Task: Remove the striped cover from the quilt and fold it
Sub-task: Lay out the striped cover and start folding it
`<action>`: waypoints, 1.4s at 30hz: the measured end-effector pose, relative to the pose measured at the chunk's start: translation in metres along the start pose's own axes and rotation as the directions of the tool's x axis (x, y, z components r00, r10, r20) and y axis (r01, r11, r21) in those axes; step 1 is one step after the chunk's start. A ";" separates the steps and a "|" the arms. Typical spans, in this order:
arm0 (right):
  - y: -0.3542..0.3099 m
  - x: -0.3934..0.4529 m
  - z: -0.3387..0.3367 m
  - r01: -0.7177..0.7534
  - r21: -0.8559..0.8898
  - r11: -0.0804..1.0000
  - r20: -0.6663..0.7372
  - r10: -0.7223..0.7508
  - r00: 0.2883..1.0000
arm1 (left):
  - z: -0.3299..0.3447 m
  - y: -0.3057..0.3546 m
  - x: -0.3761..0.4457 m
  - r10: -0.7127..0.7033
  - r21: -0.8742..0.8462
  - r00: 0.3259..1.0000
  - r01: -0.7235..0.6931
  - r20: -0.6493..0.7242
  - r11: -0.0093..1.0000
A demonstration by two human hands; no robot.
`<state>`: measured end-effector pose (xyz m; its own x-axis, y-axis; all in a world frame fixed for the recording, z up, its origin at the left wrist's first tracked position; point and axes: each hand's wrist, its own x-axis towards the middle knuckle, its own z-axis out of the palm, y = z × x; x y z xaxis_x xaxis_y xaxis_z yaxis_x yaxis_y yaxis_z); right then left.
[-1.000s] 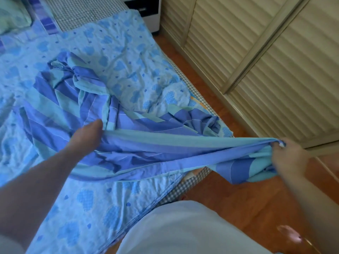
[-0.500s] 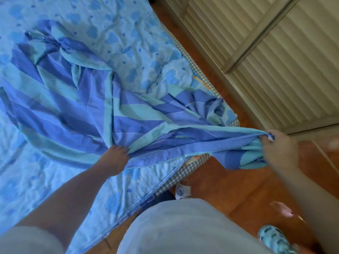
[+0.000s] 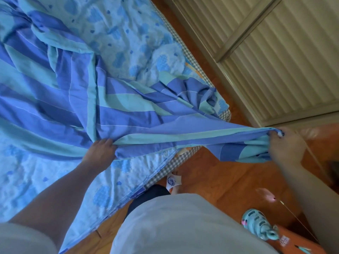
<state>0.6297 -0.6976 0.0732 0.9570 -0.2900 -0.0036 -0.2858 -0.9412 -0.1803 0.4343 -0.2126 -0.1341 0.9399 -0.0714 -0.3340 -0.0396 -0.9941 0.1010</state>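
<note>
The striped cover [image 3: 77,92], in blue and teal bands, lies rumpled across the pale blue quilt [image 3: 128,28] with its cloud-like pattern on the bed. One edge of the cover is stretched taut between my hands, past the bed's corner. My left hand [image 3: 100,151] grips the bunched edge over the quilt near the bed's side. Out over the floor, my right hand [image 3: 285,145] holds the cover's corner, with loose fabric hanging below it.
The bed's checked mattress edge [image 3: 172,164] runs diagonally. A slatted wardrobe door [image 3: 275,57] stands close on the right across a strip of wooden floor [image 3: 211,178]. A teal slipper [image 3: 258,226] is on the floor at lower right.
My left hand has slid along the cover's edge toward me and now grips it lower down. The view has tipped downward. My right hand still holds the same corner.
</note>
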 end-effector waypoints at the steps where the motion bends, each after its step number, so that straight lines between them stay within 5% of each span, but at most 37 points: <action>1: 0.003 0.003 -0.001 -0.016 -0.006 1.000 -0.007 0.015 1.000 | 0.001 0.001 -0.002 -0.011 -0.004 1.000 0.011 -0.002 1.000; 7: 0.007 0.012 -0.002 -0.036 0.057 0.998 -0.022 0.038 0.999 | -0.005 0.003 0.007 -0.158 -0.054 0.987 0.159 0.030 0.986; 11: 0.003 0.013 0.001 -0.050 0.127 0.991 -0.013 0.052 0.999 | 0.002 0.001 0.011 -0.008 0.065 0.997 0.003 0.080 0.998; 20: 0.012 0.007 0.003 -0.050 0.116 0.992 -0.008 0.051 0.999 | 0.002 0.000 0.013 0.040 0.142 0.981 -0.067 0.189 0.988; 24: 0.016 0.002 0.004 -0.028 0.090 0.996 -0.010 0.029 1.000 | -0.006 0.001 0.016 -0.112 -0.068 0.994 0.111 -0.001 0.991; 28: 0.015 -0.002 0.005 0.006 0.059 0.998 -0.018 -0.005 1.000 | -0.005 -0.001 0.027 -0.177 -0.136 0.979 0.191 0.105 0.972; 33: 0.015 -0.006 0.007 0.031 0.042 0.999 -0.036 -0.029 0.999 | 0.005 -0.004 0.026 -0.082 0.021 0.970 0.079 0.227 0.997; 42: 0.021 -0.001 0.010 -0.061 0.046 0.997 -0.020 0.062 0.998 | 0.004 -0.006 0.007 0.045 0.146 0.967 -0.084 0.251 0.986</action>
<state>0.6235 -0.7153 0.0601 0.9362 -0.3515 0.0053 -0.3414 -0.9125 -0.2251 0.4399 -0.2077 -0.1407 0.8218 -0.1343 -0.5537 -0.1674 -0.9858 -0.0094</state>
